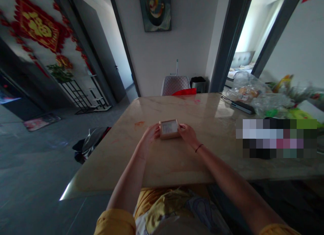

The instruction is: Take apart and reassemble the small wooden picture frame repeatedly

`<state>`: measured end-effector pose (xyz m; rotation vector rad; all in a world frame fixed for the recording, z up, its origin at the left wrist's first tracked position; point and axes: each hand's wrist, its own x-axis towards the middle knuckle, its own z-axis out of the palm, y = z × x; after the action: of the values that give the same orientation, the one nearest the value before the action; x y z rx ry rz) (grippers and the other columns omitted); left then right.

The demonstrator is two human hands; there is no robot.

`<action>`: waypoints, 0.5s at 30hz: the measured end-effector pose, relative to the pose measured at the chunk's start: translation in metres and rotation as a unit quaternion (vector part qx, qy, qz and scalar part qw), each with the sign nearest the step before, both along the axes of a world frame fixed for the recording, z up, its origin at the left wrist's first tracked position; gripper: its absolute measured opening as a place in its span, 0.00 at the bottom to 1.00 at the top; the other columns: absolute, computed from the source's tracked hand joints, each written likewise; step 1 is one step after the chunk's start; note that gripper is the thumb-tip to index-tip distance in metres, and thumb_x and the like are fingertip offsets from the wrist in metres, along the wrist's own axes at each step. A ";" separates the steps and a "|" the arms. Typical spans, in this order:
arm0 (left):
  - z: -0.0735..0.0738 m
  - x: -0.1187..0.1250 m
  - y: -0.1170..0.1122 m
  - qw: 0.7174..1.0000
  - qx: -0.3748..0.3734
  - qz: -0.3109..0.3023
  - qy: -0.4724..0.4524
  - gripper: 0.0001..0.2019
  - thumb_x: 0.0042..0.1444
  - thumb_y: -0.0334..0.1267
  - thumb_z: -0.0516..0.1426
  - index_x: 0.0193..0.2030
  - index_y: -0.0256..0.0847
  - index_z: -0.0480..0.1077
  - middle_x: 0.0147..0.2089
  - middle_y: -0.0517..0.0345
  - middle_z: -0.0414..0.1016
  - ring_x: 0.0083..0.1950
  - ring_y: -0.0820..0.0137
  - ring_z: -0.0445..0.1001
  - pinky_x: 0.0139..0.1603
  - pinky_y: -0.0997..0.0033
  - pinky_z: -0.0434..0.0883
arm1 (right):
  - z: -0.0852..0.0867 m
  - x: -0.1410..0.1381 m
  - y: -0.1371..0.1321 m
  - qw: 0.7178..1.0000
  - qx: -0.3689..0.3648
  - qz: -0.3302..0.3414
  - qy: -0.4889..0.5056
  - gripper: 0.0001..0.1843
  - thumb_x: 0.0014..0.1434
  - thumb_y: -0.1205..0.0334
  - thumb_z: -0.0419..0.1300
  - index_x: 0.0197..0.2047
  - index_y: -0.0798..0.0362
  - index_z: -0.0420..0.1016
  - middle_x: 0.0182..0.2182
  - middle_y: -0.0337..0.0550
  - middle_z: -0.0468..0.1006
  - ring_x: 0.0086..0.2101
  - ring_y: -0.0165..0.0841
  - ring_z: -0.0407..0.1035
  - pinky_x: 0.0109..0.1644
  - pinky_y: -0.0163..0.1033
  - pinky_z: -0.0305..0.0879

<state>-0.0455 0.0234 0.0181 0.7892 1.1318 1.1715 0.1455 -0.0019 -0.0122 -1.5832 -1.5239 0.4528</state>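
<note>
A small pinkish-brown box (170,129) with a pale grey panel on its top face is at the middle of the table (182,167). My left hand (152,132) grips its left side, fingers closed along the edge. On the opposite side, my right hand (187,132) pinches the right edge between thumb and fingers; a dark band circles that wrist. Whether the box rests on the tabletop or is slightly raised, I cannot tell. What the grey panel is, a window or a label, is too small to make out.
Clear plastic bags and packages (268,96) crowd the table's right side, with a dark oblong device (243,107) beside them. A chair (176,85) with a red item (184,92) stands beyond the far edge. A dark bag (92,142) lies on the floor at left.
</note>
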 end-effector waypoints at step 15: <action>-0.010 0.012 0.003 0.995 0.024 0.092 -0.001 0.14 0.45 0.24 0.61 0.41 0.35 0.73 0.27 0.60 0.75 0.27 0.77 0.73 0.35 0.77 0.69 | -0.001 0.002 -0.005 0.992 0.072 0.014 0.100 0.22 0.50 0.63 0.58 0.50 0.54 0.72 0.48 0.52 0.76 0.39 0.40 0.74 0.46 0.45 0.69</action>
<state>-0.0340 0.0266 0.0082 0.7315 1.1987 1.3558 0.1477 -0.0068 -0.0129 -1.3644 -1.3947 0.4900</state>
